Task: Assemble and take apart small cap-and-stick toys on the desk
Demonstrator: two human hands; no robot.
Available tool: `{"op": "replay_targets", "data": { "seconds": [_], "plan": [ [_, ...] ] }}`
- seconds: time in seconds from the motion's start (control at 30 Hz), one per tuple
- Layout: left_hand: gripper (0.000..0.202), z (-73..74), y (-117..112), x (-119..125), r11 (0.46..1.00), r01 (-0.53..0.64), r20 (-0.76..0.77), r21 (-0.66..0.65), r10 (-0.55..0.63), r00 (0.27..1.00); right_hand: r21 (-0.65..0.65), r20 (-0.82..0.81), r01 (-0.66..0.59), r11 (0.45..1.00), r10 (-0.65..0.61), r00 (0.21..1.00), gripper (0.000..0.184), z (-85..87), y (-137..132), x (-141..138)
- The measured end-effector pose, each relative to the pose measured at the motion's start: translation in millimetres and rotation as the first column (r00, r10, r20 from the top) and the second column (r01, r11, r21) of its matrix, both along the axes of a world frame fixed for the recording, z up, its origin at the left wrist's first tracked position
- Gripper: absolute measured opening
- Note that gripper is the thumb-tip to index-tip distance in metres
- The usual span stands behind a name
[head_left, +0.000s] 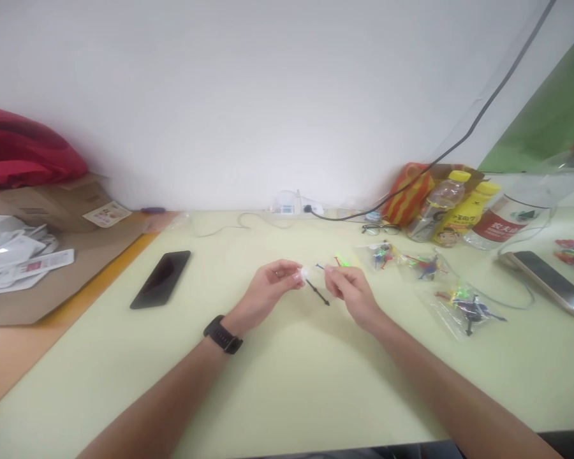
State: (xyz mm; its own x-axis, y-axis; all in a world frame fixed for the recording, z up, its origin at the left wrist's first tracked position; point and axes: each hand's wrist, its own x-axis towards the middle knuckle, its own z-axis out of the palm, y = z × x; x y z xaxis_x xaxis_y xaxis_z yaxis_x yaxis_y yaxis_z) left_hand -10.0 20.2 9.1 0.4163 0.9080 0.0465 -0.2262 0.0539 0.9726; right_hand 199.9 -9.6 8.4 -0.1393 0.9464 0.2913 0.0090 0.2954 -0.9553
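My left hand [277, 280], with a black watch on its wrist, pinches a small white piece [303, 273] between thumb and fingers. From this piece a thin black stick with an arrow-shaped end [319, 293] slants down to the right. My right hand [351, 290] is closed on a thin blue stick [320, 266], whose tip points left toward the white piece. A small gap shows between the two hands. Just behind the right hand lie red and bright green plastic pieces [344, 260], partly hidden by it.
Clear bags of coloured pieces [469, 309] lie to the right, near a phone [552, 280]. Bottles [440, 204] and glasses [380, 229] stand or lie behind. A black phone [161, 279] is at left, beyond it cardboard [76, 268]. A dark cable [402, 189] crosses the wall.
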Motion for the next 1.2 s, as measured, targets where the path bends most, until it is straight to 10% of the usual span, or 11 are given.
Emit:
{"op": "replay_targets", "data": {
  "seconds": [0.47, 0.67, 0.8, 0.97, 1.2],
  "plan": [
    [0.024, -2.6, -2.5, 1.2, 0.996, 0.058, -0.054, 0.072, -0.054, 0.997, 0.007, -0.088, -0.070, 0.998, 0.070, 0.994, 0.023, -6.8, 1.0, -6.8],
    [0.023, -3.3, -1.3, 0.0, 0.997, 0.053, -0.041, 0.059, -0.050, 0.998, 0.041, -0.097, 0.034, 0.999, -0.030, 0.995, 0.057, -9.8, -1.5, -9.1],
    [0.026, -3.5, -0.3, -0.4, 0.999, 0.034, -0.027, 0.042, -0.033, 0.999, 0.024, -0.053, 0.061, 0.998, -0.060, 0.997, 0.028, -8.7, -2.3, -8.5],
    [0.026, -2.6, -0.2, -0.5, 1.000, 0.007, -0.016, 0.028, -0.007, 1.000, -0.021, 0.025, -0.014, 1.000, 0.015, 1.000, 0.069, -2.3, 0.6, -0.9],
    [0.026, -2.5, -1.5, -0.3, 0.998, 0.011, -0.048, 0.057, -0.008, 0.999, -0.053, -0.097, -0.017, 0.998, 0.012, 0.995, 0.039, 3.8, -1.0, -6.2]
  ]
}}
